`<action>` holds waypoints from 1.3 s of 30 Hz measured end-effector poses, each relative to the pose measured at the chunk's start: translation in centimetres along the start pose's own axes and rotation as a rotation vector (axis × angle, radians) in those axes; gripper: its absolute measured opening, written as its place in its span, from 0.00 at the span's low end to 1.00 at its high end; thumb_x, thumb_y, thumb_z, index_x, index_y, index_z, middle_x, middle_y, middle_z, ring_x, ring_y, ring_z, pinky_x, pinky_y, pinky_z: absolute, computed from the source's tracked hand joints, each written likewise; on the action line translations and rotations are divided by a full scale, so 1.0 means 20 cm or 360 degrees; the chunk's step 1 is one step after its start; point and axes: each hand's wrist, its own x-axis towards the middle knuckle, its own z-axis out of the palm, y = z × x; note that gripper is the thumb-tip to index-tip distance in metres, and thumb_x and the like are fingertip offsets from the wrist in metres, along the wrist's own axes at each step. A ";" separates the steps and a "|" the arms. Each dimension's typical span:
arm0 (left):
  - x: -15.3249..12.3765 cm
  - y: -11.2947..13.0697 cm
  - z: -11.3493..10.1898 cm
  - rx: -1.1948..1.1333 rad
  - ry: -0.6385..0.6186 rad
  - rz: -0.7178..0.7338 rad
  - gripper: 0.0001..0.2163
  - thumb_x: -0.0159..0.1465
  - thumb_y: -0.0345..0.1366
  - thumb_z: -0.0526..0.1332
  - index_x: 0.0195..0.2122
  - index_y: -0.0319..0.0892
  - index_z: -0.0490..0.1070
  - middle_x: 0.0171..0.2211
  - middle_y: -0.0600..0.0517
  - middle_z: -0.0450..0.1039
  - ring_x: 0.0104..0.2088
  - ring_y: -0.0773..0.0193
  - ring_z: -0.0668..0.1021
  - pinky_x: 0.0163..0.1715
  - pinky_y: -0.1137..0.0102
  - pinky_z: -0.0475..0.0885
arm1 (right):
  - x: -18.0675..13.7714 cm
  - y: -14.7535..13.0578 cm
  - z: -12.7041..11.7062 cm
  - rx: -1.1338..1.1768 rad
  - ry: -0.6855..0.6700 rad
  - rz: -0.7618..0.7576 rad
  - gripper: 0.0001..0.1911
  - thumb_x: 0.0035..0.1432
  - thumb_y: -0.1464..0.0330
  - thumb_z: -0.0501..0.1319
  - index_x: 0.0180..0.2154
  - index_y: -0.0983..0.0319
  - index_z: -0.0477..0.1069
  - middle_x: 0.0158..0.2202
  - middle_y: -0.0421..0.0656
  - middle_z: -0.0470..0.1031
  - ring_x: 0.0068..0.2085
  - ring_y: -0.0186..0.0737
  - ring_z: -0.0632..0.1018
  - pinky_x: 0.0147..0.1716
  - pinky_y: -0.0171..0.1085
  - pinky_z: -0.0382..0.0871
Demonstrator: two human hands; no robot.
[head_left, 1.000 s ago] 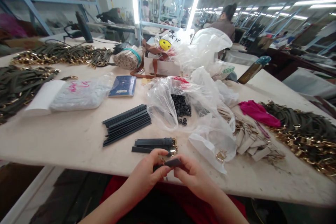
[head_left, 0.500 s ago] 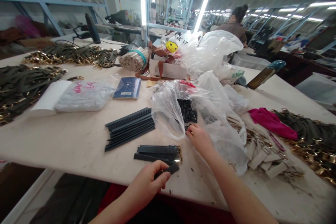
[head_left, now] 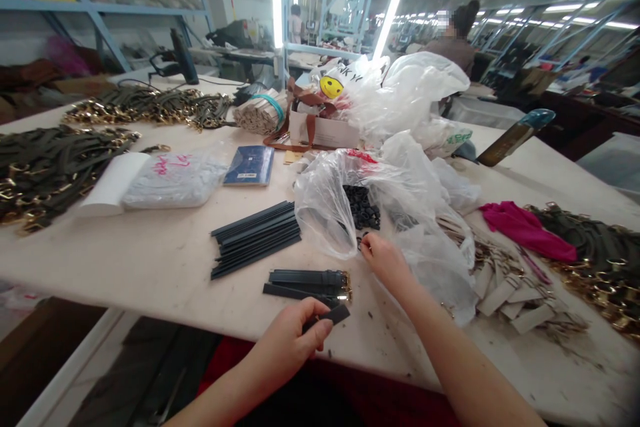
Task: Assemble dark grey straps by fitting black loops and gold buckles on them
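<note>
Pinched in my left hand [head_left: 299, 332] is a short end of a dark strap [head_left: 339, 314], close to the table's front edge. My right hand [head_left: 387, 263] has its fingertips together at the mouth of a clear plastic bag [head_left: 320, 190]. A small black loop partly shows at those fingertips. Many more small black loops [head_left: 363, 207] lie heaped inside the bag. Just beyond my left hand are a few dark straps with gold buckles [head_left: 305, 277]. Farther left lies a row of thin dark strips [head_left: 257, 237].
Behind stand a blue booklet [head_left: 249, 165], a wrapped packet [head_left: 173, 180] and stuffed plastic bags [head_left: 395, 90]. Straps with gold hardware [head_left: 55, 167] pile up at left. Beige straps [head_left: 510, 293] and a magenta cloth [head_left: 525, 230] lie at right. A person [head_left: 453, 43] is in the background.
The view has shifted slightly, so the scene sits a little farther right. My right fingertips have drawn back slightly from the heaped loops. My left hand still holds the strap.
</note>
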 end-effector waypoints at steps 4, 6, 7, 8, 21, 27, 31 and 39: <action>-0.02 0.01 0.00 -0.0011 0.0103 0.0026 0.10 0.60 0.42 0.54 0.34 0.40 0.66 0.19 0.58 0.65 0.20 0.70 0.68 0.22 0.75 0.63 | -0.12 -0.08 -0.08 0.0332 0.0184 0.0075 0.10 0.57 0.65 0.52 0.38 0.62 0.67 0.30 0.44 0.73 0.30 0.39 0.73 0.30 0.36 0.63; -0.02 0.02 0.00 -0.0075 0.0166 0.0032 0.11 0.59 0.43 0.54 0.34 0.40 0.65 0.19 0.58 0.65 0.19 0.70 0.68 0.21 0.76 0.63 | -0.22 -0.15 -0.10 0.0890 0.0165 0.0160 0.15 0.56 0.61 0.54 0.42 0.62 0.66 0.32 0.43 0.73 0.30 0.38 0.73 0.31 0.37 0.65; -0.02 0.03 0.00 -0.0110 0.0198 0.0045 0.11 0.60 0.43 0.54 0.34 0.40 0.65 0.19 0.58 0.64 0.19 0.70 0.68 0.21 0.76 0.63 | -0.27 -0.19 -0.11 0.1234 0.0106 0.0233 0.16 0.54 0.59 0.57 0.42 0.62 0.66 0.32 0.43 0.73 0.30 0.37 0.73 0.32 0.37 0.66; -0.01 0.04 0.00 -0.0136 0.0229 0.0064 0.11 0.60 0.43 0.54 0.34 0.40 0.64 0.20 0.58 0.64 0.19 0.71 0.68 0.21 0.76 0.63 | -0.31 -0.24 -0.11 0.1547 0.0028 0.0321 0.17 0.52 0.58 0.59 0.41 0.62 0.68 0.32 0.42 0.74 0.30 0.37 0.73 0.33 0.38 0.66; -0.05 0.06 0.00 0.0293 0.0448 0.0162 0.09 0.60 0.40 0.53 0.30 0.40 0.67 0.21 0.57 0.66 0.21 0.70 0.68 0.23 0.76 0.61 | -0.53 -0.43 -0.01 0.2146 -0.0092 0.0585 0.13 0.46 0.59 0.65 0.27 0.62 0.71 0.22 0.38 0.69 0.26 0.33 0.68 0.30 0.34 0.63; -0.04 0.05 0.00 0.0255 0.0194 0.0076 0.09 0.60 0.38 0.54 0.28 0.39 0.67 0.19 0.58 0.65 0.20 0.71 0.67 0.21 0.77 0.60 | -0.56 -0.42 0.02 0.1921 -0.0188 0.0409 0.16 0.44 0.58 0.65 0.33 0.62 0.72 0.21 0.37 0.69 0.24 0.34 0.69 0.25 0.34 0.64; -0.06 0.06 -0.01 0.0175 0.0140 0.0111 0.09 0.60 0.38 0.53 0.32 0.39 0.68 0.22 0.56 0.68 0.23 0.70 0.69 0.24 0.76 0.62 | -0.56 -0.40 0.03 0.1858 -0.0239 0.0433 0.16 0.46 0.57 0.64 0.32 0.62 0.72 0.20 0.37 0.68 0.24 0.35 0.68 0.25 0.35 0.64; -0.08 0.07 -0.02 0.0144 0.0084 0.0235 0.14 0.57 0.26 0.51 0.45 0.39 0.64 0.35 0.51 0.73 0.35 0.65 0.74 0.39 0.71 0.66 | -0.61 -0.44 0.00 0.2006 -0.0344 0.0436 0.15 0.46 0.57 0.65 0.31 0.61 0.69 0.22 0.37 0.68 0.25 0.34 0.68 0.27 0.33 0.63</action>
